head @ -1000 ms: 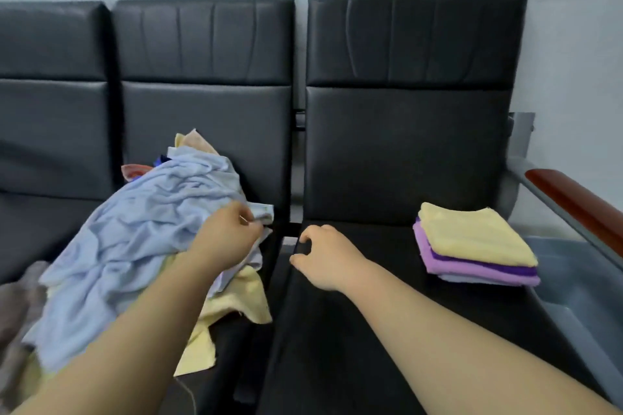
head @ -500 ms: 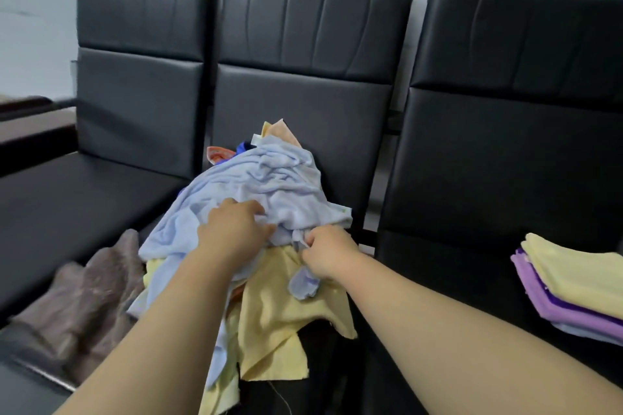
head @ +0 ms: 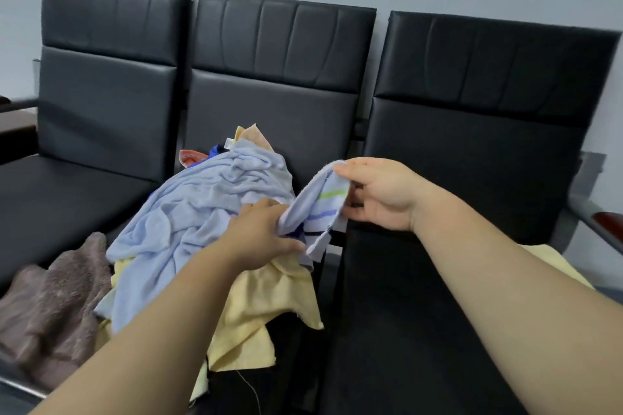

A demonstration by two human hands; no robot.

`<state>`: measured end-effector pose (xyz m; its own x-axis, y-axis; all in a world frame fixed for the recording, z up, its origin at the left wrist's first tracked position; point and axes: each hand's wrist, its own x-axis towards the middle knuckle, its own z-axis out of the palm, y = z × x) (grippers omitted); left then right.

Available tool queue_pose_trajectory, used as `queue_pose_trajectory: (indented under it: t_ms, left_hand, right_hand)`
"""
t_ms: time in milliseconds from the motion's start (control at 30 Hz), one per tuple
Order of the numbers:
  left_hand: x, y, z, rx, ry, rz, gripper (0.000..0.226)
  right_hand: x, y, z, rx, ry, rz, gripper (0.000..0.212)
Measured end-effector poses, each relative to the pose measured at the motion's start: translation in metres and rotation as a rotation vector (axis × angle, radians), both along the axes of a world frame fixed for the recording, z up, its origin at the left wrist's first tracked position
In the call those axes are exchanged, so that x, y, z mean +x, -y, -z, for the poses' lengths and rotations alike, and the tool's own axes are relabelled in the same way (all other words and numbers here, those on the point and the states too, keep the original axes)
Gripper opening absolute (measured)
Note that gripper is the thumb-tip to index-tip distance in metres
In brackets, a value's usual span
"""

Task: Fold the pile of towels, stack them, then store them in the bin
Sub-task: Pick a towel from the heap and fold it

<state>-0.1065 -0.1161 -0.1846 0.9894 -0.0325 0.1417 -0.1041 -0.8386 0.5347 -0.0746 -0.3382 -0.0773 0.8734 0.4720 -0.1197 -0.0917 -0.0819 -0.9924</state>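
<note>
A loose pile of towels [head: 161, 280] lies on the middle black seat, topped by a large light blue towel [head: 202, 209]. A yellow towel [head: 263, 307] hangs out below it and a brown towel [head: 50, 307] lies to the left. My right hand [head: 381, 194] pinches the striped corner of the light blue towel and lifts it off the pile. My left hand [head: 263, 232] grips the same towel lower down at the pile's right side. Only a yellow sliver of the folded stack [head: 556, 263] shows behind my right forearm.
Three black padded seats [head: 472, 145] stand in a row against a grey wall. A metal armrest with a red-brown pad [head: 603, 222] sticks out at the far right. A dark surface [head: 17, 131] sits at the far left.
My right hand has pulled the blue towel's striped corner up and to the right, away from the pile. My left hand stays on the towel. The view has shifted slightly.
</note>
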Motion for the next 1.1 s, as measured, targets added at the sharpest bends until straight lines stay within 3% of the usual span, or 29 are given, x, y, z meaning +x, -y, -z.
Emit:
queue_pose_trajectory:
  t_ms: [167,333,367,433,500,567,633,733,800,900,1100]
  left_hand:
    - [-0.014,0.014,-0.014,-0.117,-0.007,0.013,0.027]
    - [-0.017,0.006,-0.009,-0.069,-0.061,0.019,0.015]
    - [-0.018,0.008,-0.01,-0.088,-0.073,0.044,0.013]
    - [-0.022,0.013,-0.014,-0.125,-0.059,0.086,0.01]
    - [-0.024,0.019,-0.018,-0.141,-0.037,0.12,0.011]
    - [-0.024,0.023,-0.019,-0.087,-0.063,0.162,0.017]
    - [-0.024,0.019,-0.017,0.008,-0.101,0.167,0.021]
    - [-0.025,0.007,-0.016,0.145,-0.186,0.105,0.037]
    - [-0.029,0.001,-0.02,0.242,-0.233,0.039,0.031]
    - [-0.037,0.002,-0.024,0.219,-0.288,0.003,0.021]
    - [-0.029,0.061,-0.021,-0.564,-0.34,0.174,0.043]
  right_hand:
    - [-0.009,0.03,-0.017,0.218,-0.082,0.043,0.038]
    - [-0.014,0.045,0.0,0.199,-0.202,0.081,0.033]
    - [-0.018,0.044,0.006,0.087,-0.133,0.08,0.033]
    - [-0.028,0.044,0.019,-0.371,0.117,-0.008,0.025]
    - [-0.035,0.045,0.031,-0.868,0.318,-0.233,0.044]
    - [-0.034,0.048,0.036,-1.018,0.339,-0.331,0.037]
    - [-0.029,0.057,0.034,-0.806,0.231,-0.25,0.04]
    - [-0.019,0.074,0.032,-0.062,-0.078,-0.065,0.054]
    - [-0.013,0.083,0.03,0.284,-0.197,0.046,0.064]
    - [-0.014,0.085,0.029,0.331,-0.206,0.161,0.061]
    - [-0.023,0.097,0.035,0.134,-0.105,0.412,0.041]
